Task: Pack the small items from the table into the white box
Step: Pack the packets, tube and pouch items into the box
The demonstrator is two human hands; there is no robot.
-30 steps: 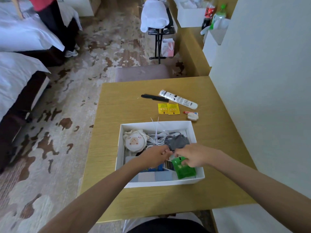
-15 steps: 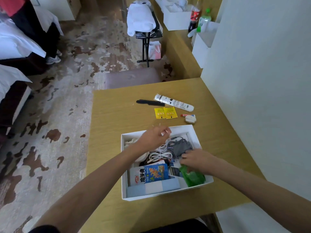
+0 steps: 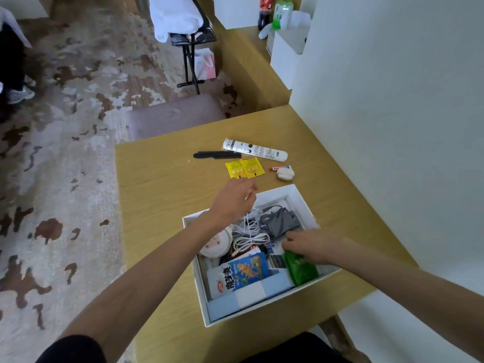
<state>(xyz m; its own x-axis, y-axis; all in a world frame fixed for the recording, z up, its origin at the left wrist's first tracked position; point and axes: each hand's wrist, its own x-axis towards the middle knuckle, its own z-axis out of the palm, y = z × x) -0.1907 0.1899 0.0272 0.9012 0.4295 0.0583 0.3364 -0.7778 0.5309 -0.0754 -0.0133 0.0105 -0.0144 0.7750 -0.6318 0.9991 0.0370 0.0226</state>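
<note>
The left hand (image 3: 233,197) has lifted out of the open white cardboard box (image 3: 207,307) and now reaches over its far rim toward the pair of yellow paper sachets (image 3: 245,167) on the wooden counter (image 3: 157,179); its fingers are loosely curled and seem to pinch something thin and pale, though I cannot tell what. The right hand (image 3: 307,244) has stayed low in the box, pressing down on the green plastic packet (image 3: 301,269) at the near right corner, fingers bent over it. So the packing inside looks settled and the next pick has likely begun. Left on the counter are the sachets, a black comb (image 3: 217,154), a white printed tube (image 3: 255,150), a small red-and-white tube (image 3: 280,168) and a rounded cream case (image 3: 285,174). The left forearm hides part of a round pale item in the box, and the green packet is blurred.
</note>
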